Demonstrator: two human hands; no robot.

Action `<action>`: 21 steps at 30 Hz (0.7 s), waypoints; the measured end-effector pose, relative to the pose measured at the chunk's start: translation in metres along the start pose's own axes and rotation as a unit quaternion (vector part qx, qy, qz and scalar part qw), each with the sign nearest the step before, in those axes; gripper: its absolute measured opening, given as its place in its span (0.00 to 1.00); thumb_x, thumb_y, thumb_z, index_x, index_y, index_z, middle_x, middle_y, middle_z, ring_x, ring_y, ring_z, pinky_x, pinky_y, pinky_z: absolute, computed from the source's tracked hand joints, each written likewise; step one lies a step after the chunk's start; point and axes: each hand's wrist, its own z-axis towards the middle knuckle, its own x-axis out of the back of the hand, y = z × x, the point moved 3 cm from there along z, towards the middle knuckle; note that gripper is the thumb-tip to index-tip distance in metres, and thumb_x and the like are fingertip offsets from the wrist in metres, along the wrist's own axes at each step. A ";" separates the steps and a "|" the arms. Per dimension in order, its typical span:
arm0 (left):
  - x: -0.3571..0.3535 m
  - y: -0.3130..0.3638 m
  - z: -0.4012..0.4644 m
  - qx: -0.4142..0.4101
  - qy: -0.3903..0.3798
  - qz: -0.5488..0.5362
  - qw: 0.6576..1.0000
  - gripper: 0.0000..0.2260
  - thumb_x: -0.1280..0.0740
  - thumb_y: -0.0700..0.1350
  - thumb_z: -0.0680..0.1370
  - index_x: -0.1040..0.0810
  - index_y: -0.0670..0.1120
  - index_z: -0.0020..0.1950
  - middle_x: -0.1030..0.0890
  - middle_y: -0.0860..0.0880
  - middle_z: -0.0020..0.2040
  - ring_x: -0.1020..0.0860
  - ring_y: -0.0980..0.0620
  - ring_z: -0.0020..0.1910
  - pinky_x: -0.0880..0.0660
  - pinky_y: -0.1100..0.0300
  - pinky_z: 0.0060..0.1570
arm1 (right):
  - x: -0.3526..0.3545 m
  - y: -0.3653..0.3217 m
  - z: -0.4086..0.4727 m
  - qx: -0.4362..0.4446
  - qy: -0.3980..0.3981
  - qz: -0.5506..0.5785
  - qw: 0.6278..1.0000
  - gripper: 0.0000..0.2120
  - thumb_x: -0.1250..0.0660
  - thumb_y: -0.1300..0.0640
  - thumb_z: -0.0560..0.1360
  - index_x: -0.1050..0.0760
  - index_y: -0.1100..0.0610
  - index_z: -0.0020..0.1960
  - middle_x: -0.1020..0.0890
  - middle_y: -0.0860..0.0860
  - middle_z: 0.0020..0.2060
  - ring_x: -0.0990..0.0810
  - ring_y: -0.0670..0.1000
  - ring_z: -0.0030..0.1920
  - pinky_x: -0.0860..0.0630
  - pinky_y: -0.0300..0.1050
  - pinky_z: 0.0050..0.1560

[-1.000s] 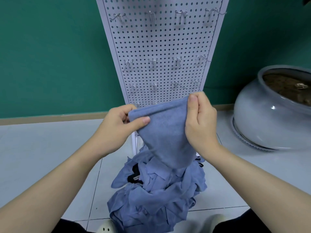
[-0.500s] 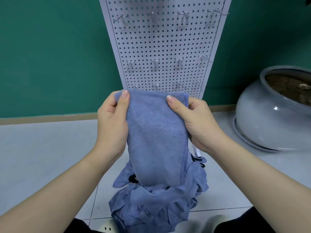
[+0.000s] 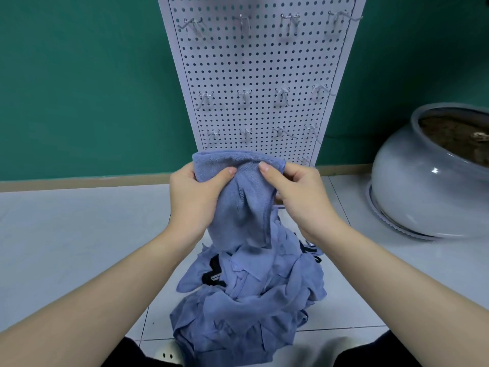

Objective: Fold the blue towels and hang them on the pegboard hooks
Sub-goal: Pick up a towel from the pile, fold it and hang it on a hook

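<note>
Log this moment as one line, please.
phase: folding | left hand: grips blue towel | right hand: grips it | pegboard hooks: bare | towel pile: floor

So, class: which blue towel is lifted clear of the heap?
The folded towel pinched between the left hand and right hand; the others lie crumpled in the floor pile.

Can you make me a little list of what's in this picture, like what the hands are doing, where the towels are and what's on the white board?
left hand: grips the top edge of the held towel
right hand: grips the same edge
towel pile: crumpled on the floor, below the held towel
pegboard: upright, behind the hands
hooks: metal, in rows, no towel on those visible
big grey pot: on the floor, right of the pegboard
</note>
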 end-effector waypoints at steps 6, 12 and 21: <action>-0.011 -0.002 -0.004 -0.033 0.045 0.037 0.998 0.05 0.21 0.43 0.73 0.14 0.50 0.46 0.13 0.54 0.43 0.14 0.54 0.45 0.17 0.52 0.49 | -0.009 0.005 -0.003 0.020 0.028 -0.014 0.999 0.22 0.27 0.52 0.79 0.24 0.72 0.40 0.25 0.58 0.31 0.29 0.50 0.35 0.27 0.53 0.38; -0.021 -0.006 -0.012 -0.034 0.036 0.034 0.998 0.03 0.22 0.43 0.74 0.15 0.46 0.45 0.14 0.51 0.40 0.20 0.59 0.38 0.21 0.61 0.41 | -0.014 0.007 -0.008 0.027 0.043 -0.031 0.998 0.26 0.27 0.51 0.79 0.28 0.73 0.37 0.31 0.54 0.29 0.34 0.51 0.34 0.34 0.50 0.39; -0.031 -0.005 -0.036 -0.090 -0.177 0.028 0.980 0.13 0.38 0.34 0.77 0.19 0.46 0.55 0.18 0.58 0.42 0.23 0.58 0.41 0.26 0.65 0.44 | -0.002 0.004 -0.003 0.057 0.066 -0.067 0.994 0.29 0.30 0.43 0.75 0.25 0.72 0.41 0.25 0.66 0.32 0.31 0.51 0.35 0.22 0.61 0.37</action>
